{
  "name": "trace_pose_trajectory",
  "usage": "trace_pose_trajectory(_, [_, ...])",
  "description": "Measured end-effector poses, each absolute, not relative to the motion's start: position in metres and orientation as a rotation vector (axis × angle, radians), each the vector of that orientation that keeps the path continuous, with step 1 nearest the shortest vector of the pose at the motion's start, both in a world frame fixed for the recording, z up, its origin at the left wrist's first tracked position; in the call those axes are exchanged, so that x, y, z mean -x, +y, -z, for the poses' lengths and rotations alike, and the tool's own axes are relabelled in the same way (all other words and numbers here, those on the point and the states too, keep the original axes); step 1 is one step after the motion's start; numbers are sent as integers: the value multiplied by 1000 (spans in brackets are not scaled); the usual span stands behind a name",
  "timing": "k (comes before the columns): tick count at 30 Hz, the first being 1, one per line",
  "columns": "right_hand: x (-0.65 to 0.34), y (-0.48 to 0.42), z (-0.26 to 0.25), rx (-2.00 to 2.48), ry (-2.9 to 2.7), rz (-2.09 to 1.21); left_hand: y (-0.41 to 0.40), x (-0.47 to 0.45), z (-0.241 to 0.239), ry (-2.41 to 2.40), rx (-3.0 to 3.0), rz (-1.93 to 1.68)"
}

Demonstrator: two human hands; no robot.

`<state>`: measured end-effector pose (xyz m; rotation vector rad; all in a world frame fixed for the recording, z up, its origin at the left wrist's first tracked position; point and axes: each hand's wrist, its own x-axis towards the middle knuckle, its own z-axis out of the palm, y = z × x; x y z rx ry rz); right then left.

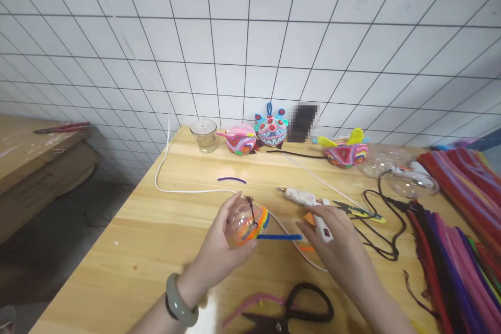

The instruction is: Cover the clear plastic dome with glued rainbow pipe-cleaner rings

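Observation:
My left hand point(225, 242) is closed round a clear plastic ball point(237, 219) partly covered with orange, yellow and blue fuzzy strips. A dark cord loop stands at its top. From the ball a blue pipe cleaner point(279, 237) sticks out to the right. My right hand point(338, 235) is closed on the handle of a white hot glue gun point(301, 197) with an orange trigger, its nozzle pointing left; some fingers are hidden. Below the hands lie black-handled scissors point(309, 302) and a pink strip point(258, 298).
Along the wall stand a lidded glass jar point(205, 138), several colourful pipe-cleaner figures such as a blue-pink one point(272, 128), and clear plastic shells point(410, 182). Pipe cleaner bundles point(442, 261) fill the right side. A white cord point(183, 191) and black cable point(391, 255) cross the table.

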<state>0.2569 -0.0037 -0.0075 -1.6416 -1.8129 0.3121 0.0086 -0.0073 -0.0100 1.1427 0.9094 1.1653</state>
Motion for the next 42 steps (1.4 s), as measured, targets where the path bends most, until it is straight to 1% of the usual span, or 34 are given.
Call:
trace_pose_trajectory(1, [-250, -9, 5, 1464, -1865, -269, -9, -9, 9, 935, -1182, -1141])
trace_pose_trajectory(4, [-231, -23, -1, 1153, -2000, -383, -13, -11, 9, 944, -1282, -1083])
trace_pose_trajectory(10, [-220, -28, -5, 949, -2023, -451, -16, -15, 13, 1009, -1470, -1020])
trace_pose_trajectory(21, [-225, -21, 3, 954, -1996, -319, -18, -19, 7, 1036, -1485, -969])
trace_pose_trajectory(42, [-214, -20, 1, 1053, -1886, -457, -18, -23, 2, 957, -1349, -1000])
